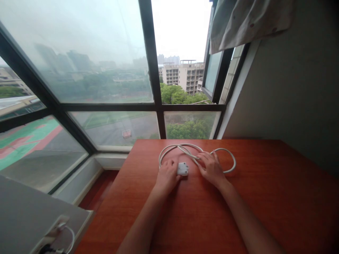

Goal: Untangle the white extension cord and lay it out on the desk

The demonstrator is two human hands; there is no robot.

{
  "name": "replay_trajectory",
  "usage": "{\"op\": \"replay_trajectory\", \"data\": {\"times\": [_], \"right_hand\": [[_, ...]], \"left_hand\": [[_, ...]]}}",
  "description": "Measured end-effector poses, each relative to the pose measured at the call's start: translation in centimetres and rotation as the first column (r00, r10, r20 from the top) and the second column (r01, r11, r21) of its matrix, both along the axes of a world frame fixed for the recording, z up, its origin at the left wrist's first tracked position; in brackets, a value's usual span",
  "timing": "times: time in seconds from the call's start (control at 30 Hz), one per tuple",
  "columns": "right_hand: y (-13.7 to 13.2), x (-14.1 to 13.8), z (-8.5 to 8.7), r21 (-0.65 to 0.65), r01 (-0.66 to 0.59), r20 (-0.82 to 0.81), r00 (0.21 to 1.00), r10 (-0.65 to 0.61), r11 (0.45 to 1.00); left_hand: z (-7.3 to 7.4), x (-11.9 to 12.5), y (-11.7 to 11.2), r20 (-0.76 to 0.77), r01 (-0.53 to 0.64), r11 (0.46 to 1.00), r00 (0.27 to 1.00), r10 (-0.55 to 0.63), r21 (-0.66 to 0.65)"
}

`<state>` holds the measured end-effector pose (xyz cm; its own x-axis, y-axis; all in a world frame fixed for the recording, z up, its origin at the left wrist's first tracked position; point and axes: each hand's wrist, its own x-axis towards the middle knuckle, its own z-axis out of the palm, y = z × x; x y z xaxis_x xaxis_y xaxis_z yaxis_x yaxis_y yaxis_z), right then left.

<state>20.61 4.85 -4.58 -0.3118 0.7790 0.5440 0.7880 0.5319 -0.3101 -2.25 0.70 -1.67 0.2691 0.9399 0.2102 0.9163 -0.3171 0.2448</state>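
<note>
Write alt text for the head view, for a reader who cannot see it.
Two bare hands rest on a reddish wooden table: the left hand touches a small white plug, and the right hand lies flat on a looped white cable. Behind the table, a large window shows hazy buildings and trees.

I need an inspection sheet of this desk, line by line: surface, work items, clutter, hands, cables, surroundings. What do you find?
Surface: reddish wooden table, set against the window corner.
Job's things: white cable lying in loops, with a white plug block in front of them.
Clutter: nothing seen.
Hands: left hand curled against the plug block, grip unclear; right hand lies open on the cable.
Cables: second white cord at a socket strip on a grey surface, lower left.
Surroundings: large window, curtain, grey wall.
</note>
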Motion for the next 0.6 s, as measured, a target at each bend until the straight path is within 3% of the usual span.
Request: {"op": "replay_trajectory", "data": {"times": [0.13, 0.23, 0.37, 0.6], "right_hand": [[0.3, 0.2, 0.4, -0.093, -0.043, -0.279, 0.960, 0.015, 0.995], [0.5, 0.7, 0.6, -0.154, -0.064, -0.452, 0.892, -0.013, 0.986], [0.2, 1.0, 1.2, -0.170, -0.100, -0.511, 0.859, -0.001, 0.980], [-0.5, 1.7, 2.9, -0.132, -0.310, -0.494, 0.844, 0.208, 0.942]], "left_hand": [[1.0, -1.2, 0.4, 0.219, 0.093, 0.995, 0.971, -0.100, 0.041], [2.0, -2.0, 0.7, 0.342, 0.078, 0.993, 0.934, -0.105, 0.092], [2.9, -2.3, 0.9, 0.435, -0.036, 0.982, 0.899, -0.050, 0.186], [3.1, -3.5, 1.2, 0.635, -0.244, 0.953, 0.769, 0.076, 0.181]]}}
